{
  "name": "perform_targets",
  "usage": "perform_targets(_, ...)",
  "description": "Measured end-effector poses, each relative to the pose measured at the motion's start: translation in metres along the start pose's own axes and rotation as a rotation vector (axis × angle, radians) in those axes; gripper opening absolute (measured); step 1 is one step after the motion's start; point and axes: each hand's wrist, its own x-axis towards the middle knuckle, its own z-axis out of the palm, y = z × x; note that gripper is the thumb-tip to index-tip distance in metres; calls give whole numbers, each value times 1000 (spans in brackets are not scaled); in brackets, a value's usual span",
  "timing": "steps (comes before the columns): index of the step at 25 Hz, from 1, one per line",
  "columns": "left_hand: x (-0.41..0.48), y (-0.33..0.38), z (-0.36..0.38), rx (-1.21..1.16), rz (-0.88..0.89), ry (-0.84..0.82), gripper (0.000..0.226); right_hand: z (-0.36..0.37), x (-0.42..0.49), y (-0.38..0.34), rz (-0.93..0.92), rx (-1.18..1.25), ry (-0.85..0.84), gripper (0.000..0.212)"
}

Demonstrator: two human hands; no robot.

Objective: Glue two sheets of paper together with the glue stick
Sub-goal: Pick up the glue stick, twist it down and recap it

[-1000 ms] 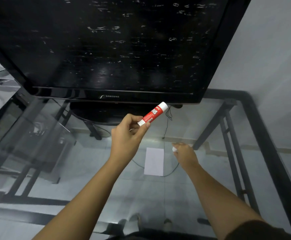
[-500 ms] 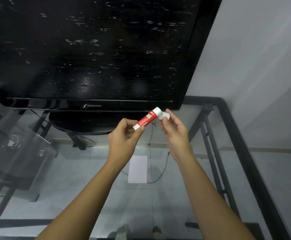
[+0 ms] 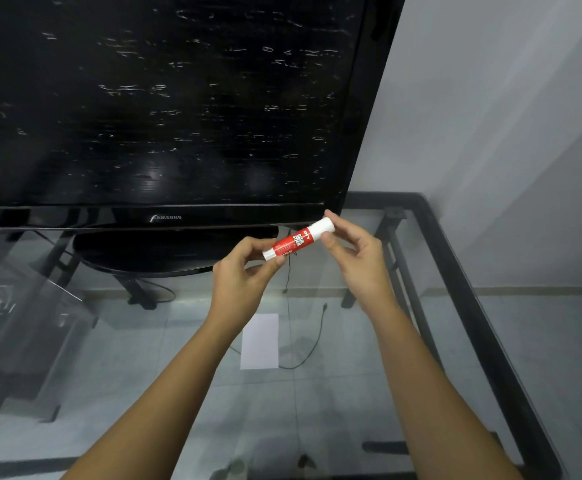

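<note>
A red and white glue stick (image 3: 293, 241) is held in the air in front of the television's lower edge, tilted up to the right. My left hand (image 3: 241, 282) pinches its lower end. My right hand (image 3: 355, 258) grips the white cap (image 3: 322, 226) at its upper end, and the cap sits on the stick. White paper (image 3: 260, 342) lies flat on the glass table (image 3: 369, 393) below my hands; whether it is one sheet or two stacked I cannot tell.
A large black television (image 3: 165, 109) on an oval stand (image 3: 165, 252) fills the back of the table. The black metal table frame (image 3: 456, 271) runs along the right. A thin black cable (image 3: 308, 344) loops beside the paper. A grey wall rises at the right.
My right hand rose from near the table with the white cap and brought it onto the end of the glue stick. The view shifted right.
</note>
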Motion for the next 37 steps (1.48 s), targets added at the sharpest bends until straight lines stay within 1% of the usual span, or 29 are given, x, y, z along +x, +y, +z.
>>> perform_targets(7,3,-4,-5,16,6,58,23,12,3,-5,-9,-25,-23,34)
perform_targets(9,3,-6,-7,8,-9,64,22,16,3,-7,-24,-13,-28,39)
perform_targets(10,3,-8,-7,-13,-14,66,22,19,2,-8,-18,41,-26,45)
perform_targets(12,3,-11,-5,-66,-22,79,21,27,1,-4,58,216,-8,59)
perform_targets(13,3,-13,-4,-88,-29,81,20,32,0,-1,120,270,-7,62)
perform_targets(15,5,-20,-1,-103,-39,60,20,42,0,11,235,270,-53,57)
perform_targets(17,9,-32,3,-69,-53,8,18,50,2,25,295,253,-82,43)
perform_targets(18,12,-42,5,-19,-74,-16,18,53,6,33,310,243,-64,38)
perform_targets(19,14,-53,7,63,-99,-44,26,55,10,41,315,201,-27,34)
perform_targets(21,18,-79,9,249,-172,-115,46,56,17,61,297,22,40,28)
perform_targets(22,17,-94,9,336,-209,-145,50,57,18,72,291,-75,58,24)
perform_targets(25,5,-136,1,554,-277,-248,53,58,15,106,286,-283,59,11)
perform_targets(27,-4,-160,-4,735,-277,-333,52,57,10,123,286,-369,25,12)
perform_targets(29,-14,-177,-9,903,-259,-388,52,56,5,135,260,-399,-3,17)
perform_targets(32,-23,-196,-14,1015,-289,-442,54,56,1,146,224,-447,-12,22)
perform_targets(37,-25,-211,-18,1083,-355,-546,59,54,5,152,202,-491,-23,21)
